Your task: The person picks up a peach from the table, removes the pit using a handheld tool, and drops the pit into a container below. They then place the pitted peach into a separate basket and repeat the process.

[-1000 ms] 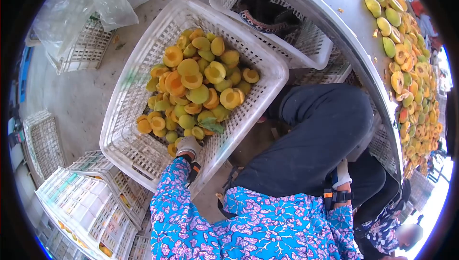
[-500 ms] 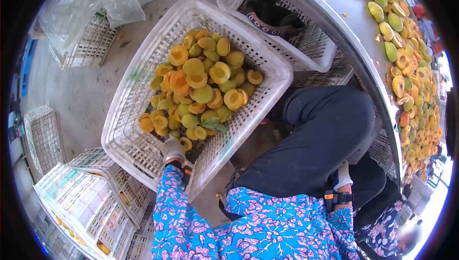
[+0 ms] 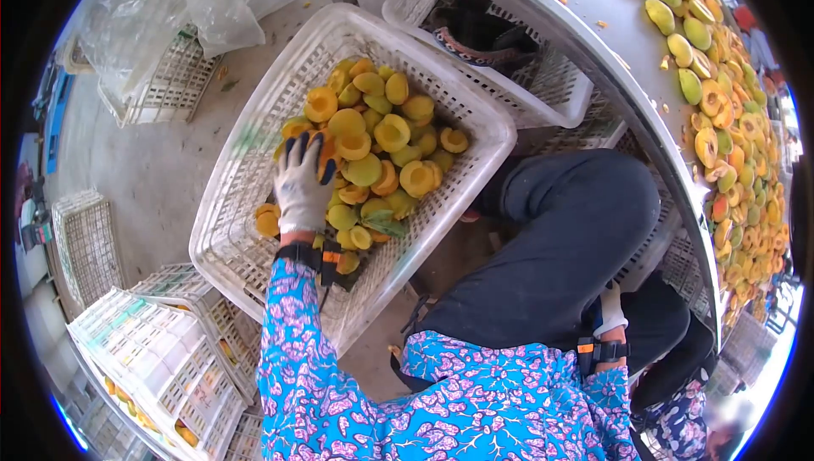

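A white plastic basket sits tilted before me, with many halved yellow-orange fruits heaped inside. My left hand, in a white glove with dark fingertips, lies over the left part of the heap, its fingers spread on the fruit. A green leaf rests among the fruits near the lower edge. My right hand, also gloved, is beside my dark-trousered leg at the right; its fingers are mostly hidden there.
A metal table at the right bears a long pile of halved fruits. Another crate holds dark items. Stacked white crates stand lower left; plastic sheeting lies over a crate upper left. Another person's patterned sleeve shows lower right.
My left hand has moved up from the lower edge of the heap onto its left part, with fingers now spread. My right hand has stayed about where it was.
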`<state>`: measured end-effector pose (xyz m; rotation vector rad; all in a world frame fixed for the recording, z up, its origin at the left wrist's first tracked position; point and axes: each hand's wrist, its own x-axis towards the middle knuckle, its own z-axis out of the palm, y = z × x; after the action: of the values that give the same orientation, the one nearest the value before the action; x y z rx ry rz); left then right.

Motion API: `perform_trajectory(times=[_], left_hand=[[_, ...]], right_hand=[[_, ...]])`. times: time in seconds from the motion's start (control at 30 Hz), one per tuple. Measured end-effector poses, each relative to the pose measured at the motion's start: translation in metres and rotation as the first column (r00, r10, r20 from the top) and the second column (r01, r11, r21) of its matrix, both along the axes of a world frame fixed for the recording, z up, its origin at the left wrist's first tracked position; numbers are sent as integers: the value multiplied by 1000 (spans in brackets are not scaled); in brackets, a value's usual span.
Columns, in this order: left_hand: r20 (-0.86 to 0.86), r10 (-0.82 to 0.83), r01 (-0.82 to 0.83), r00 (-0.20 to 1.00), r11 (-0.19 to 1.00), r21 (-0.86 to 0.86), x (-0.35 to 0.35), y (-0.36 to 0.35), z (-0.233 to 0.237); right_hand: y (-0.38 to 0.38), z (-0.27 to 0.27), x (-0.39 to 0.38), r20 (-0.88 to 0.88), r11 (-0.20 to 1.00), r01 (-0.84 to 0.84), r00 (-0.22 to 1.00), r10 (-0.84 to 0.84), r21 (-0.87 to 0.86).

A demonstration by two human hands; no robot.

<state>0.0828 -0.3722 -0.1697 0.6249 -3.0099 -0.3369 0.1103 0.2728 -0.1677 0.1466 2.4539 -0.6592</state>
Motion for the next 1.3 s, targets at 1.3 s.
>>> perform_trajectory(times=[1.3], left_hand=[[622,280,-445,731,887,123,135,30,-67]], right_hand=[[-58,39,-15,75,856,503,864,-497,-118]])
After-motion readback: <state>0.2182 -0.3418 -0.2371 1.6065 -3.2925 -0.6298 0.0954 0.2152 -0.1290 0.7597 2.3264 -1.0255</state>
